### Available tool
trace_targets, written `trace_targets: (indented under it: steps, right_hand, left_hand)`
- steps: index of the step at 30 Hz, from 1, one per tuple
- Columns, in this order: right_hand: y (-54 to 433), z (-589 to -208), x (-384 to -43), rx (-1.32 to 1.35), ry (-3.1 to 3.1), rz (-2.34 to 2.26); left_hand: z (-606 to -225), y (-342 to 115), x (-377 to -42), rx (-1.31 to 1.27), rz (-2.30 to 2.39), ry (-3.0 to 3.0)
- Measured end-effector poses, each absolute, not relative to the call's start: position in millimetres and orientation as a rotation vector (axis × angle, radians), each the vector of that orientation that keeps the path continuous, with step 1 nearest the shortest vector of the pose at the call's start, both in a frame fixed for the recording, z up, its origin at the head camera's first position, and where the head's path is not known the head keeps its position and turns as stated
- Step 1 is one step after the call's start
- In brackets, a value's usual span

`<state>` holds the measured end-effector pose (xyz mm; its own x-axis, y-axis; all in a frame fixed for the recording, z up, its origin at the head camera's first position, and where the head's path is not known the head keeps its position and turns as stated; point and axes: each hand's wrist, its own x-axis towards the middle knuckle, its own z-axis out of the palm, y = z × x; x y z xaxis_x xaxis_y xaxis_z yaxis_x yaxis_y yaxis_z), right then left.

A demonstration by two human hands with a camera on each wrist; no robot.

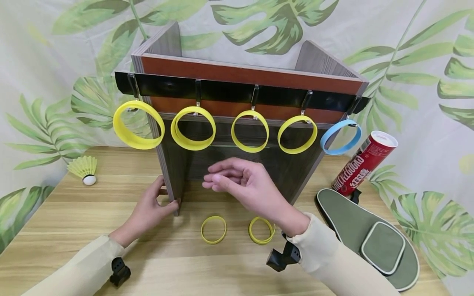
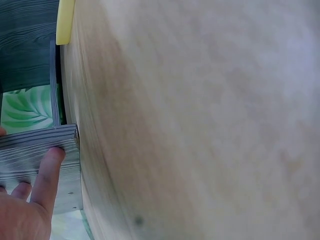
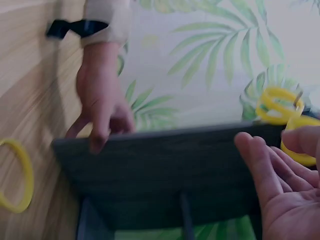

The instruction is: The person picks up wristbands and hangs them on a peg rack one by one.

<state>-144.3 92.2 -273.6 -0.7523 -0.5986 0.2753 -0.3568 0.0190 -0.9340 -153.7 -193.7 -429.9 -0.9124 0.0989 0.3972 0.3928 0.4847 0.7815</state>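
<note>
My left hand [image 1: 149, 207] grips the lower front edge of the grey wood-grain stand's left side panel [image 1: 171, 181], thumb on the inner face and fingers on the outer. In the left wrist view, that hand's fingers [image 2: 47, 175] lie along the panel. In front of the stand my right hand [image 1: 246, 183] hovers in the air, fingers loosely bent and holding nothing. Above it, several yellow rings [image 1: 249, 149] and a blue ring [image 1: 341, 151] hang from metal hooks on a black strip [image 1: 226, 91]. The leftmost yellow ring [image 1: 120, 130] hangs past the left panel.
On the wooden table, one yellow ring [image 1: 202, 235] lies before the stand, with overlapping yellow rings [image 1: 252, 237] beside my right wrist. A yellow shuttlecock [image 1: 83, 168] sits at left. At right are a red can [image 1: 364, 164], tilted in view, and a green padded case [image 1: 346, 213].
</note>
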Motion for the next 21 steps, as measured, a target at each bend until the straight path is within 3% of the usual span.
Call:
trace_targets:
  steps: [13,21]
  right_hand:
    - [154.1,-336.7,-191.6,-0.769,2.386,-1.458]
    - [181.5,-370.4,-195.5,-0.792,2.599,-0.934]
  left_hand:
    - [-428.0,-194.4,-153.3,-0.407,-1.416,-2.429]
    - [-429.7,-194.1,-152.6,-0.393,-1.396,-2.441]
